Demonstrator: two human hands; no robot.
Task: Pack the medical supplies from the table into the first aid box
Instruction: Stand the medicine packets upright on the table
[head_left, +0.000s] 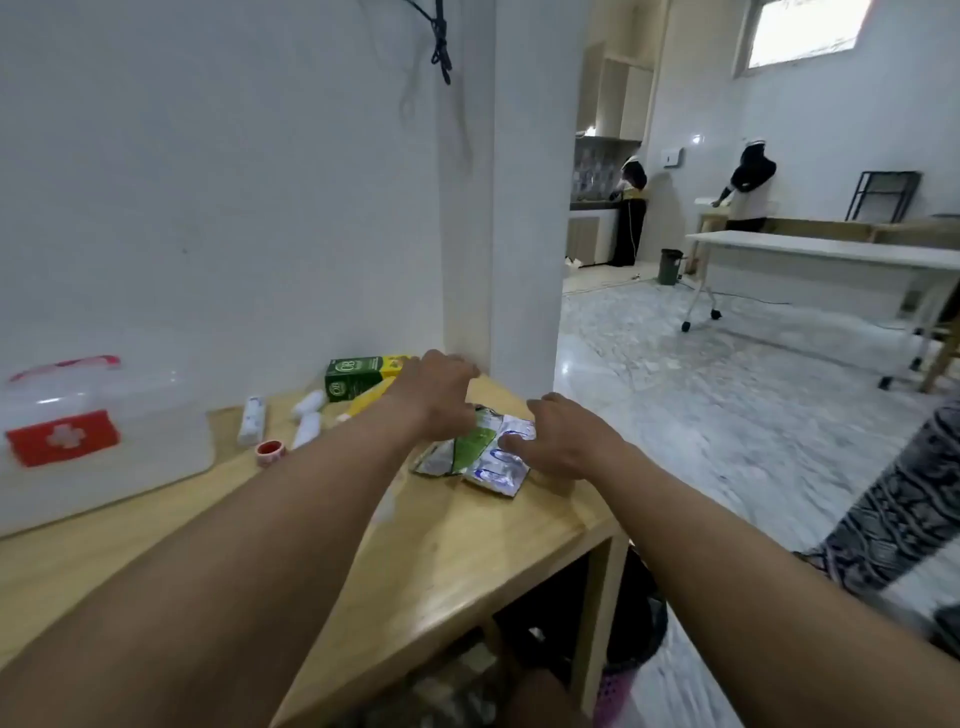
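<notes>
Two bare forearms reach up from the bottom of the frame over a pale wooden table (467, 545). Near the middle of the picture both hands meet over a small pile of foil packets (480, 454) that lies flat near the table's right edge. The right hand (563, 436) is spread, palm down, with its thumb pressing on a silver packet with blue print; the fingers are loose and it grasps nothing. The left hand (439, 392) hovers just above and left of the pile, its fingers curled down toward a green and silver packet; whether it has hold of anything I cannot tell, since the fingertips are blurred and partly hidden.

Further left, a small roll of tape with a red rim (270, 451) stands on the table. Beyond it lie a white tube (251, 420) and two white rolled bandages (307, 415), close together. A yellow item (369, 399) sits half hidden behind the left wrist, and behind it, against the white wall, is a green and yellow carton (358, 375).

At the left edge of the frame stands the first aid box (104, 447), clear plastic with a red cross label and a red and white handle, its lid down, well apart from the packets.

In the upper right, across a marble floor, are a white table on wheels (831, 252) and two people standing with their backs turned.
</notes>
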